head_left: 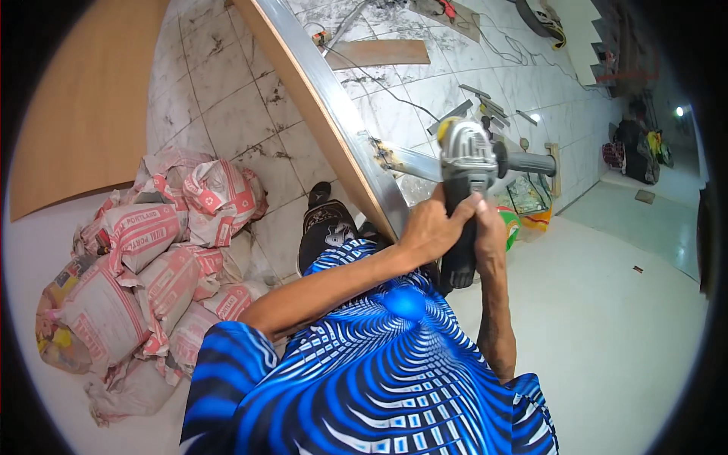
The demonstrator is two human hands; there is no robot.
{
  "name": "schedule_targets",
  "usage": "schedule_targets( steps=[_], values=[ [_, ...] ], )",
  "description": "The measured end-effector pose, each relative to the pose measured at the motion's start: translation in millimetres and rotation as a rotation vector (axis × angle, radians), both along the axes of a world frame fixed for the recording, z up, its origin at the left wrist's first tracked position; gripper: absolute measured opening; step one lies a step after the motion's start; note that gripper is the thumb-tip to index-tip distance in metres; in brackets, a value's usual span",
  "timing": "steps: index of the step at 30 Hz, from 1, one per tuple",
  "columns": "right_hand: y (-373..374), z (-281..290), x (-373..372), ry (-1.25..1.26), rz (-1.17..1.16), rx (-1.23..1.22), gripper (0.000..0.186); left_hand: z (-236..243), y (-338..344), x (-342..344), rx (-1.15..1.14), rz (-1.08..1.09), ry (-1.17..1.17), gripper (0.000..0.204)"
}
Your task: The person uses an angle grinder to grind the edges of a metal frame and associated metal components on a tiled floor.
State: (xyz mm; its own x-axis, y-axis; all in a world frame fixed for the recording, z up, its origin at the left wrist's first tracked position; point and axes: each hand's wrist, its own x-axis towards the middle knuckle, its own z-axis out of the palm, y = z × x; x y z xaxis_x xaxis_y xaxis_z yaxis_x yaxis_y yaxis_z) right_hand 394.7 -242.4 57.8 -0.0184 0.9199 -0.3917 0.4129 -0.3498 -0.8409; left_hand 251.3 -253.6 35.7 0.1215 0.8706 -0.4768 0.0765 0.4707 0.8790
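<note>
A grey-and-black handheld angle grinder [464, 182] sits at centre, its head against a long metal-edged wooden panel [326, 114] running up and to the left; the left hand [428, 231] and right hand [489, 231] flank its body; a heap of pink-and-white paper cement sacks [144, 273] lies far left on the marbled tile floor [227, 114]; short metal offcuts [485, 106] lie behind the grinder.

Both hands grip an angle grinder at a metal frame.
The left hand [428, 227] and right hand [489, 231] clasp the angle grinder [464, 163] against the metal frame [334, 106]; cement sacks [152, 258] lie nearby.
</note>
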Motion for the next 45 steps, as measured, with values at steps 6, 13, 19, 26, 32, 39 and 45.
schedule_targets(
  steps=[6,13,19,26,32,39,45],
  values=[
    [14.1,-16.5,-34.0,-0.095,0.139,-0.133,0.046,-48.0,-8.7,-30.7,0.081,0.110,-0.182,0.069],
    [6.0,-40.8,-48.3,-0.118,0.142,-0.247,0.044,-70.6,-22.8,-46.6,0.049,0.195,-0.417,0.068],
    [3.4,-39.8,-54.3,-0.079,0.058,-0.291,0.049,-69.5,-22.9,-46.2,0.029,0.196,-0.420,0.068],
    [3.5,-39.9,-57.6,-0.049,0.011,-0.347,0.053,-61.8,-23.2,-53.2,0.054,0.220,-0.349,0.074],
    [4.1,-45.2,-60.3,-0.051,-0.007,-0.335,0.053,-61.1,-21.4,-55.2,-0.029,0.207,-0.319,0.078],
    [6.5,-45.8,-56.1,-0.102,0.003,-0.377,0.053,-69.7,-21.9,-49.7,0.013,0.220,-0.316,0.077],
    [4.7,-39.6,-62.7,-0.071,-0.028,-0.387,0.053,-63.8,-21.7,-54.1,-0.028,0.194,-0.339,0.078]
  ],
)
